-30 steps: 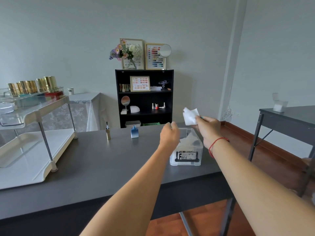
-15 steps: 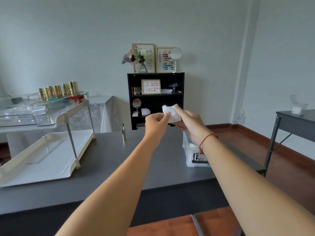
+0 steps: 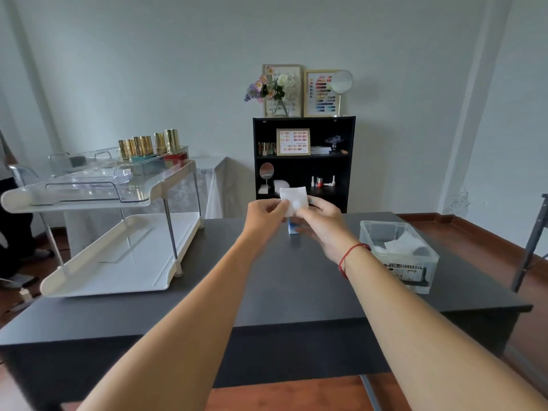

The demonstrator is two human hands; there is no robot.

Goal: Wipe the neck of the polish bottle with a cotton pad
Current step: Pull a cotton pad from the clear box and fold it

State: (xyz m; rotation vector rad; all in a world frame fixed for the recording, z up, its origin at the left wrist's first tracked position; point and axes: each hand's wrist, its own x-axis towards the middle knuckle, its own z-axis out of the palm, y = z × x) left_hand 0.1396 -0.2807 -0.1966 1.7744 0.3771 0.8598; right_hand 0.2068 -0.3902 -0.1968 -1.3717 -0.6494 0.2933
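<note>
near edge: both bare forearms reach forward over the dark table [image 3: 281,286]; a red string bracelet [image 3: 351,253] sits on the right wrist. mid table: left hand [image 3: 265,216] and right hand [image 3: 321,225] meet above the surface, each pinching one white square cotton pad [image 3: 294,200] between thumb and fingertips, left hand at the pad's left edge, right hand at its lower right. the pad is held upright and flat, facing the camera. directly below the hands stands the polish bottle [image 3: 292,229], on the table; only its lower blue and white part shows, the neck is hidden behind the hands, so contact between pad and neck cannot be judged. right of the hands, near the table's right side: a clear plastic box [image 3: 430,262] with white pads inside and a printed label on its front wall. left side: a white two-tier rack [image 3: 118,262], with a clear tray on the upper tier and gold-capped bottles [image 3: 148,145] at its back. far wall: a black shelf unit [image 3: 304,120] holding small bottles and a framed chart; on top of it a vase of flowers [image 3: 268,87], a colour chart frame [image 3: 320,94] and a round mirror [image 3: 341,81].
</note>
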